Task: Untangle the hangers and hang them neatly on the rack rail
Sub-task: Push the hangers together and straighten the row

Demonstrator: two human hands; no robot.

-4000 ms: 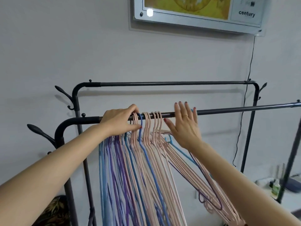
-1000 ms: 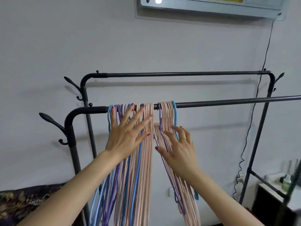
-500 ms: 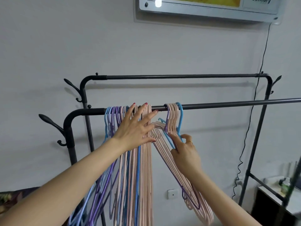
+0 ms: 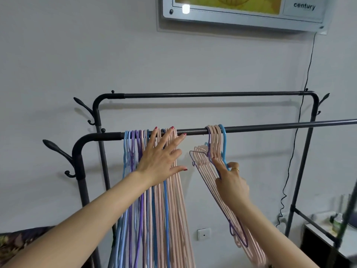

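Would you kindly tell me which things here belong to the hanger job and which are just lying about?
Job:
front rail
left bunch, left hand flat on it
right bunch, right hand gripping it

Lying about:
back rail
wall panel
black cable
wall socket
bottle

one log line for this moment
left hand: flat on left hanger bunch | right hand: grips right hanger bunch | both bunches on front rail
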